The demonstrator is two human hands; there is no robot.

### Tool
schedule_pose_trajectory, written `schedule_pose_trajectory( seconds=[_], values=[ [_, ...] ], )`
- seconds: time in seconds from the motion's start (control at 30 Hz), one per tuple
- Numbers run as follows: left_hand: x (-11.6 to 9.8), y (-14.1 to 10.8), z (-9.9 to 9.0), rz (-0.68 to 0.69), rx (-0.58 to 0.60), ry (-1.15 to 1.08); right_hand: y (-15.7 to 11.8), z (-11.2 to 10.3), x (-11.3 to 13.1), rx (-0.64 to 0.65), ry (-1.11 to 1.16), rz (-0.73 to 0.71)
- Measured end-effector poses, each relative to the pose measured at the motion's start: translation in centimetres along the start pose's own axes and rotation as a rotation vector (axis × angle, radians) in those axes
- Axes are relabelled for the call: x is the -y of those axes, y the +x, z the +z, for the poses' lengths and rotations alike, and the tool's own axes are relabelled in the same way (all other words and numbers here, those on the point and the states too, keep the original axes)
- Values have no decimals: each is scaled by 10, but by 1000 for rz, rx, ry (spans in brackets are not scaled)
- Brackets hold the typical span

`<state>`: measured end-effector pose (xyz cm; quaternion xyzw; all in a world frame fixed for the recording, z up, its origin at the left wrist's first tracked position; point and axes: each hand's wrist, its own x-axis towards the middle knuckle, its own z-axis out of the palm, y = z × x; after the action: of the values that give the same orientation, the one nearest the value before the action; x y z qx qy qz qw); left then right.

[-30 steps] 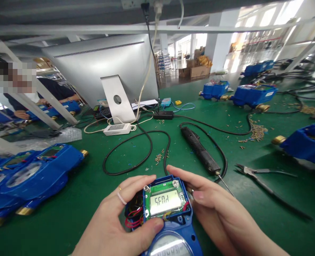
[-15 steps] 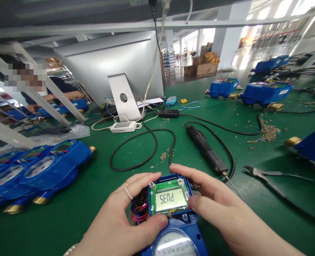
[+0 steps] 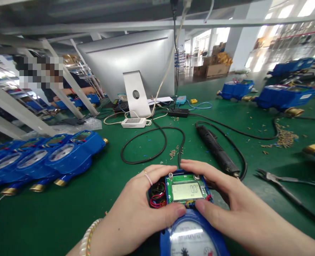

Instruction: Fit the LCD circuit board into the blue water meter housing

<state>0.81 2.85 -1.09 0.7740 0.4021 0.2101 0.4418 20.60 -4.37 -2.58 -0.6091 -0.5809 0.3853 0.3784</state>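
Observation:
A blue water meter with a round dial lies in front of me, its electronics housing uncovered. In that housing sits a green circuit board with a lit LCD that reads about "0.0". My left hand wraps the left side, fingers at the far edge and thumb on the near edge of the board. Opposite it, my right hand grips the right side, its thumb by the yellow wires below the screen. Red and black wires bunch beside the board, partly behind my left hand.
Several blue meters stand in a row at left, more at back right. A black electric screwdriver, cutting pliers and loose screws lie at right. Behind are a monitor and coiled cable. Another person's arm shows at left.
The display has gone from "SEND" to about "0.0". My right thumb has moved down to the board's near edge. The view has shifted, so the surroundings appear further right.

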Motion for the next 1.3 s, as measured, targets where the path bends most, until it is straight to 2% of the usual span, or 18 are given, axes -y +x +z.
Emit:
schedule_pose_trajectory(
  seconds=[0.2, 0.37, 0.43, 0.57, 0.7, 0.87, 1.0, 1.07, 1.2, 1.3],
  values=[
    [-2, -2, 2, -15, -17, 40, 3, 13, 6, -81, -19, 15],
    [-7, -2, 6, -26, -41, 54, 8, 15, 17, -94, 79, 43],
    [-13, -1, 8, -48, -56, 30, 10, 14, 22, -55, 169, 123],
    [-24, 2, 14, -130, -86, -22, 12, 11, 27, 109, 474, 252],
    [-28, 1, 22, -147, -129, 20, 6, 5, 19, 192, 622, 216],
    [-26, -3, 34, -140, -217, 188, 1, 0, 15, 169, 580, 173],
    [-25, -5, 39, -159, -226, 213, 6, 4, 22, 138, 551, 212],
    [-24, -5, 39, -154, -211, 205, 6, 6, 21, 83, 451, 182],
    [-22, -6, 37, -151, -233, 163, -4, 7, 8, -137, -3, -69],
    [-22, -7, 36, -168, -241, 134, -12, 5, -1, -171, -169, -228]
  ],
)
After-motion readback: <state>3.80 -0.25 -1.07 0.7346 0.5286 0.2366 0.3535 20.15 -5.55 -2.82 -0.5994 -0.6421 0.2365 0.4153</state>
